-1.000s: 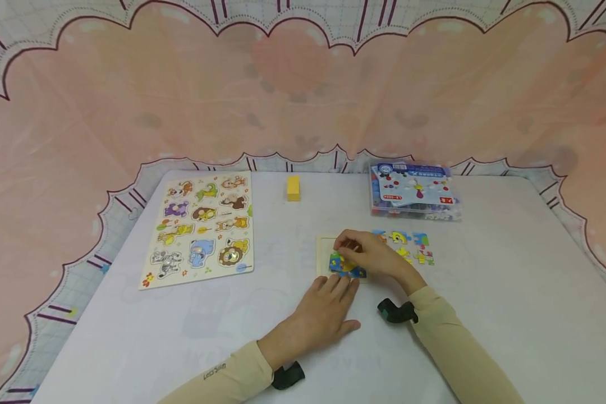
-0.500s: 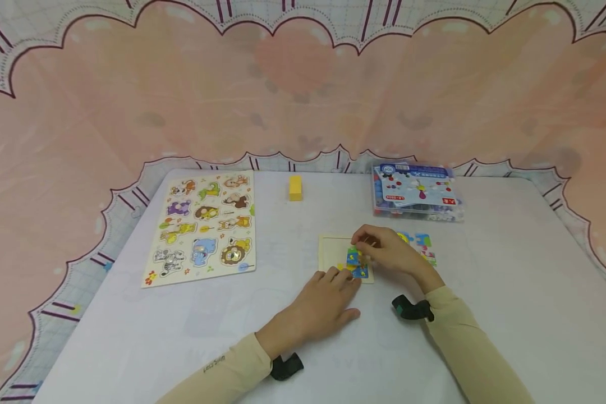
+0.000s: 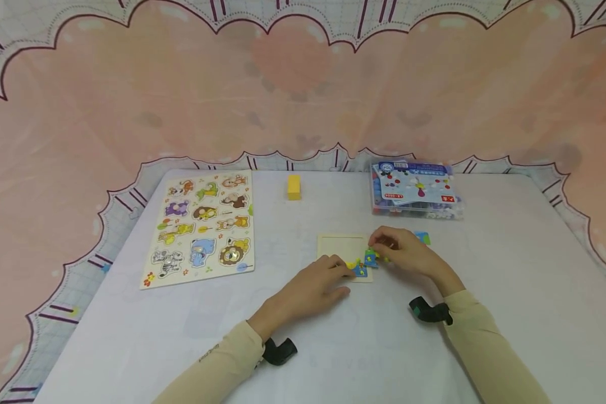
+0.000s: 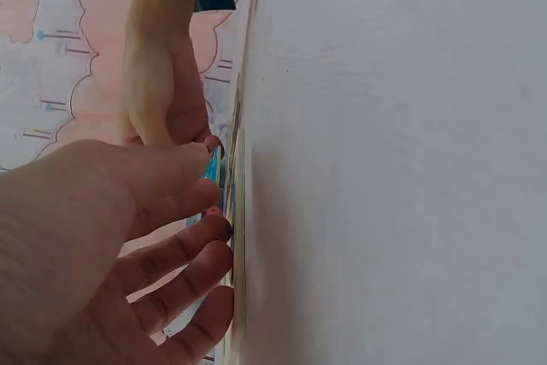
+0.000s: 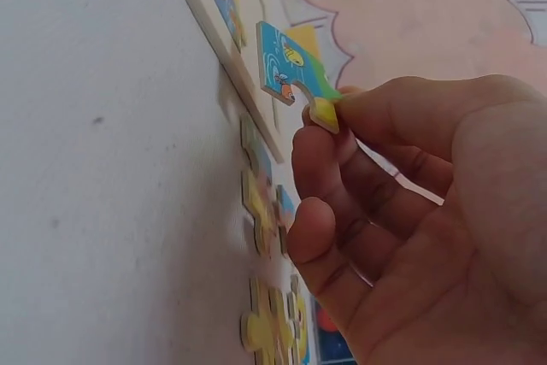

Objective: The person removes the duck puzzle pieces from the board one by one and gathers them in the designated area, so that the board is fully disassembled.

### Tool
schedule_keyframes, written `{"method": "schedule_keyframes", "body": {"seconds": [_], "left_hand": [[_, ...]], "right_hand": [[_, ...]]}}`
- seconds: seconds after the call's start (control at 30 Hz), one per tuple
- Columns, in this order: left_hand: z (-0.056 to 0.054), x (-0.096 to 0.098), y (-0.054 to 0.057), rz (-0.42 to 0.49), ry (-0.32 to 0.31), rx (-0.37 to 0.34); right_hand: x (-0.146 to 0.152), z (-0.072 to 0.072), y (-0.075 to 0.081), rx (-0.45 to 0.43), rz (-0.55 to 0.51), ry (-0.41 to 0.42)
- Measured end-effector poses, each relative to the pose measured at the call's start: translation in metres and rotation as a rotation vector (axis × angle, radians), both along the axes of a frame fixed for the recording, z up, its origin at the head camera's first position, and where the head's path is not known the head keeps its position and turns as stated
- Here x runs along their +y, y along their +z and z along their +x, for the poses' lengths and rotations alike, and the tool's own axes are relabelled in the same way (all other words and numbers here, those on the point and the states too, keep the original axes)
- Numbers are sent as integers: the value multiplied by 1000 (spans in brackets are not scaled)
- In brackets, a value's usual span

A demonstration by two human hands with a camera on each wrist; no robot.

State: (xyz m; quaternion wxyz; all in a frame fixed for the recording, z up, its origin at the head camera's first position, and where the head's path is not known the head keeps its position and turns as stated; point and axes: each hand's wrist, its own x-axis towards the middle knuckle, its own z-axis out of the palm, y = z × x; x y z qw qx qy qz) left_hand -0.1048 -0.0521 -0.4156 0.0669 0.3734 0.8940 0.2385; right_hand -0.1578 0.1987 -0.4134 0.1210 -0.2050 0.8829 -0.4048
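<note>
My right hand (image 3: 409,252) pinches a jigsaw piece (image 5: 295,66) between thumb and fingers. It is mostly blue with a green edge and a yellow knob, and is held tilted at the right side of a shallow wooden puzzle tray (image 3: 328,244). Some joined blue and yellow pieces (image 3: 360,271) lie in the tray's lower right corner. My left hand (image 3: 303,283) rests at the tray's front edge, its fingers loosely bent and covering the lower left part. In the left wrist view the left fingertips (image 4: 220,258) touch the tray side and hold nothing.
Loose jigsaw pieces (image 5: 267,322) lie right of the tray, mostly hidden behind the right hand in the head view. A clear plastic box (image 3: 416,191) and a yellow block (image 3: 294,187) stand at the back. An animal peg puzzle board (image 3: 192,276) lies to the left.
My right hand has moved right with the blue piece, from over the tray to its right side. My left hand has drawn back slightly to the left.
</note>
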Motion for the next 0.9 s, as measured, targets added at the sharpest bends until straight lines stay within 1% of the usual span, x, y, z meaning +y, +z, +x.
{"method": "schedule_keyframes", "body": {"seconds": [0.13, 0.23, 0.33, 0.5, 0.6, 0.77, 0.9], "left_hand": [[-5, -3, -2, 43, 6, -49], [-9, -5, -5, 72, 12, -56], [-11, -6, -8, 91, 41, -48], [-16, -9, -9, 82, 115, -6], [-18, -12, -12, 85, 144, -4], [-22, -17, -19, 65, 172, -26], [-23, -19, -21, 62, 169, -29]], "right_hand": [[5, 2, 0, 1, 33, -7], [8, 5, -1, 7, 57, -12], [11, 8, -1, 2, 65, -14], [15, 13, -2, -29, 60, -17], [17, 15, -2, -45, 60, -15], [19, 17, -1, -51, 74, 6], [20, 18, -1, -37, 97, 32]]}}
